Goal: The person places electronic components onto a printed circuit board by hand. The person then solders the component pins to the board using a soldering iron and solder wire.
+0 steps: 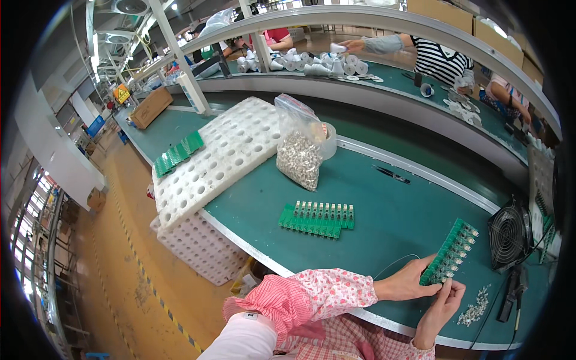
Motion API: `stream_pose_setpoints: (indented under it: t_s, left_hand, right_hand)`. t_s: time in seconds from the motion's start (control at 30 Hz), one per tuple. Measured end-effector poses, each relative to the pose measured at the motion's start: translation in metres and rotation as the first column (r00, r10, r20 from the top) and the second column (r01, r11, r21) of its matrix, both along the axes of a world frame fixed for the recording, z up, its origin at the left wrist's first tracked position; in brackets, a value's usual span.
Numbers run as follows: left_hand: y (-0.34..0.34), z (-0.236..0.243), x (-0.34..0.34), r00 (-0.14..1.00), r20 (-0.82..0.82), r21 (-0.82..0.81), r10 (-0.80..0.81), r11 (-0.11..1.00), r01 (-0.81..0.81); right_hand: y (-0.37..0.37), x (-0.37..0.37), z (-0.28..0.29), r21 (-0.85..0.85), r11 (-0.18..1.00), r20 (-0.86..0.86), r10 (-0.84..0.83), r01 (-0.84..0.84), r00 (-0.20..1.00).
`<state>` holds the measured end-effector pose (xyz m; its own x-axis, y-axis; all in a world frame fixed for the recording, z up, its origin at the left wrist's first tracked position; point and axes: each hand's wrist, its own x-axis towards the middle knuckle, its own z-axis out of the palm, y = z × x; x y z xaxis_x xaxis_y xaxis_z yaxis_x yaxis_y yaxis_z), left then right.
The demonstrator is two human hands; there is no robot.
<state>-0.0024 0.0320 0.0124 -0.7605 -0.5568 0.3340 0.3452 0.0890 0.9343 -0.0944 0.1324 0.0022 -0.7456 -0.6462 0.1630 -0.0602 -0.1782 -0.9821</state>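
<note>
My left hand [409, 279] grips the lower left end of a green circuit board panel [445, 254], held tilted above the green bench. A row of small pale connectors runs along the panel's right edge. My right hand [439, 307] is closed in a pinch against the panel's lower end; whatever lies between its fingertips is too small to make out. Close to that hand, a pile of small whitish parts [475, 308] lies on the bench. Further left, more green circuit boards [312, 223] rest flat, with a row of pale components along their far edge.
A bag of small parts [299, 161] stands beside a tape roll [328, 141]. Tweezers [391, 174] lie behind. White foam blocks [225, 159] at left carry another board [179, 153]. A black fan [509, 234] and a black-handled tool [510, 295] sit right. Co-workers sit across a rail [360, 17].
</note>
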Motion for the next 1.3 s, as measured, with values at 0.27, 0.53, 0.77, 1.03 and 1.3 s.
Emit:
stream_pose_setpoints:
  t_s: [0.27,0.53,0.77,1.03,1.3]
  left_hand:
    - [-0.010,-0.007,-0.001,0.980,0.067,0.298,-0.187,0.941,0.159]
    - [-0.010,-0.010,-0.007,0.985,0.045,0.384,-0.168,0.913,0.138]
    - [-0.012,-0.013,-0.006,0.985,0.045,0.398,-0.165,0.907,0.134]
    - [-0.013,-0.011,-0.005,0.984,0.051,0.410,-0.170,0.902,0.135]
    - [-0.014,-0.014,-0.006,0.987,0.057,0.377,-0.153,0.918,0.121]
  right_hand:
    - [0.063,-0.073,-0.006,0.305,0.813,-0.793,-0.071,0.496,0.605]
    - [0.082,-0.101,-0.009,0.367,0.791,-0.807,0.008,0.490,0.591]
    - [0.064,-0.121,-0.007,0.337,0.810,-0.867,0.068,0.480,0.493]
    - [0.065,-0.123,-0.012,0.363,0.801,-0.795,-0.001,0.476,0.607]
    - [0.052,-0.104,-0.003,0.206,0.956,-0.405,-0.109,0.207,0.908]
